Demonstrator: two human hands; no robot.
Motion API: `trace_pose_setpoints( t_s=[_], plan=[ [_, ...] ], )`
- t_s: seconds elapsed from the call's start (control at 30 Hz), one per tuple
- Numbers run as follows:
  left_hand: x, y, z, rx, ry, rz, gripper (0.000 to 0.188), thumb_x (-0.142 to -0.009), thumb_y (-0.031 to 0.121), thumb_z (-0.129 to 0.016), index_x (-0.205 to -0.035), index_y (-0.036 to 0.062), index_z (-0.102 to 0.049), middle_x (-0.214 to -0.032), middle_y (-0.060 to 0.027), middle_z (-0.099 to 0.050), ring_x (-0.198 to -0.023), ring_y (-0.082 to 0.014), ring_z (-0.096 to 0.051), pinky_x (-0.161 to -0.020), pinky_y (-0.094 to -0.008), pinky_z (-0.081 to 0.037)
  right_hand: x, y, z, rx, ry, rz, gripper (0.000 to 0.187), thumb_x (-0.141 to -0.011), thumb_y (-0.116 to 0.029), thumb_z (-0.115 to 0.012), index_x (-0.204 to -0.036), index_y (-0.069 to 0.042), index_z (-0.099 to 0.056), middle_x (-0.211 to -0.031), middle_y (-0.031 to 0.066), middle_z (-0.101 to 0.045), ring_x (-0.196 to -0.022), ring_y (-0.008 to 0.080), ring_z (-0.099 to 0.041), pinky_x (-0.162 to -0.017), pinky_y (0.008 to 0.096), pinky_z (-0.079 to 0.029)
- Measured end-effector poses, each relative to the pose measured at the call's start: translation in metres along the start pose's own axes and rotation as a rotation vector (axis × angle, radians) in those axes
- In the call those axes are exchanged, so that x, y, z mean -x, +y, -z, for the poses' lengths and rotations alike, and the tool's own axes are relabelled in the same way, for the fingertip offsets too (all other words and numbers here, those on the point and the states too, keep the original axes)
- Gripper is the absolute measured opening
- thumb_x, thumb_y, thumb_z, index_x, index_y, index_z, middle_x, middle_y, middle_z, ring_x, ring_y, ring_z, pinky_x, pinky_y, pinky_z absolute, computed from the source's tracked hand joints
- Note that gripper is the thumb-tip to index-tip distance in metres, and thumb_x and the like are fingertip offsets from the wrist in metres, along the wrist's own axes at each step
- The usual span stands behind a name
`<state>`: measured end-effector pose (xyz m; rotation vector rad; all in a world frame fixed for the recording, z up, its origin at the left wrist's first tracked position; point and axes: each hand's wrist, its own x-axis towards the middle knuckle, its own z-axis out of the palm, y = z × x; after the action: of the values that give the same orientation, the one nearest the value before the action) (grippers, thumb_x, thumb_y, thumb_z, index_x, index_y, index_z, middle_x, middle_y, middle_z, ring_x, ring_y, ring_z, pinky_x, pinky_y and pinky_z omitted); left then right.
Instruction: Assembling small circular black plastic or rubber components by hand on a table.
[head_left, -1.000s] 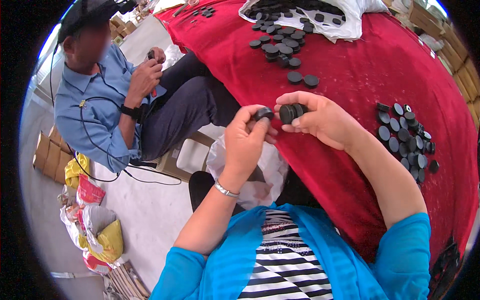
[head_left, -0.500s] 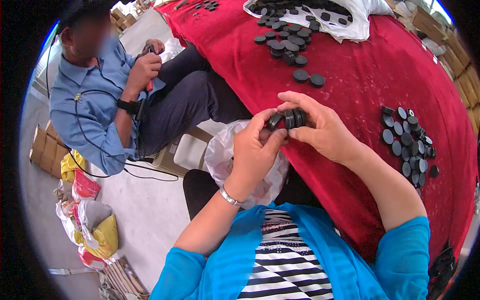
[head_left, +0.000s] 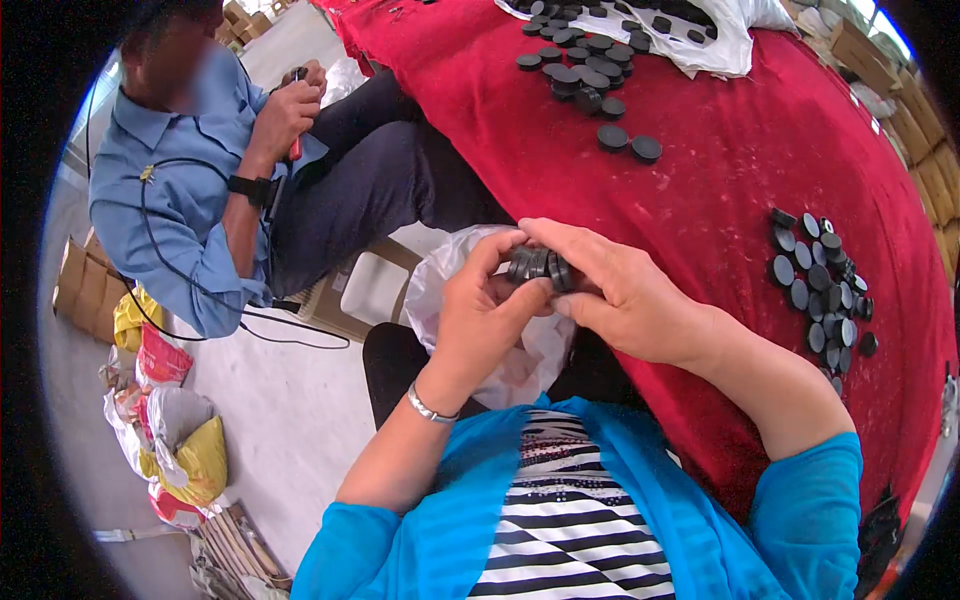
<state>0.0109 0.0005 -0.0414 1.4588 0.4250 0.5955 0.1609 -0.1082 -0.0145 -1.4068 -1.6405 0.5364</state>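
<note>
Looks partway to me: left hand (head_left: 484, 305) and right hand (head_left: 632, 297) both grip a short row of black discs (head_left: 538, 265) by the left edge of the red surface (head_left: 700, 230). Loads left loose though, one pile (head_left: 818, 279) toward the right edge, another scatter (head_left: 592, 79) toward the far edge.

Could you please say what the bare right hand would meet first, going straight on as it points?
Apart from the round black discs between them, the right hand would probably meet the bare left hand first; depth is unclear.
</note>
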Motion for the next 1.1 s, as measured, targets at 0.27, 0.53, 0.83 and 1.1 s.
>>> trace_pose_setpoints(
  t_s=[0.27, 0.53, 0.83, 1.1],
  plan=[
    [-0.007, -0.009, 0.056, -0.77, 0.151, -0.019, 0.029, -0.078, 0.01, -0.069, -0.102, -0.0019, -0.06, -0.092, -0.0154, -0.066, -0.07, -0.0228, -0.067, -0.062, -0.0307, -0.052, 0.004, 0.003, -0.006, -0.032, -0.104, 0.005, 0.061, -0.08, 0.005, -0.058, -0.137, -0.008, -0.044, -0.147, 0.0172, -0.031, -0.122, 0.0304, -0.049, -0.092, 0.0367, -0.049],
    [-0.09, 0.012, -0.003, -0.719, 0.02, -0.651, 0.021, -0.081, 0.006, -0.064, -0.101, 0.0002, -0.064, -0.102, -0.0145, -0.066, -0.089, -0.0237, -0.065, -0.078, -0.0316, -0.051, 0.004, 0.024, 0.035, 0.548, 0.305, -0.037, 0.034, -0.079, -0.008, -0.063, -0.112, -0.002, -0.058, -0.123, 0.019, -0.054, -0.117, 0.0366, -0.05, -0.098, 0.0432, -0.041],
    [-0.162, -0.016, -0.049, -0.809, -0.179, -0.724, 0.019, -0.083, 0.002, -0.054, -0.1, -0.0007, -0.062, -0.102, -0.0198, -0.063, -0.096, -0.0363, -0.061, -0.084, -0.0414, -0.05, -0.003, 0.062, 0.059, 0.807, 0.448, -0.218, 0.035, -0.081, -0.012, -0.06, -0.114, -0.004, -0.055, -0.117, 0.0169, -0.056, -0.114, 0.0345, -0.051, -0.096, 0.0462, -0.038],
    [-0.179, 0.001, -0.026, -0.732, -0.041, -0.724, 0.014, -0.082, 0.006, -0.061, -0.094, 0.0003, -0.064, -0.097, -0.016, -0.065, -0.093, -0.0301, -0.063, -0.083, -0.0347, -0.05, -0.01, 0.05, 0.05, 0.503, 0.483, -0.095, 0.011, -0.083, -0.016, -0.061, -0.085, -0.006, -0.059, -0.082, 0.0127, -0.06, -0.082, 0.0353, -0.058, -0.077, 0.045, -0.043]
  ],
)
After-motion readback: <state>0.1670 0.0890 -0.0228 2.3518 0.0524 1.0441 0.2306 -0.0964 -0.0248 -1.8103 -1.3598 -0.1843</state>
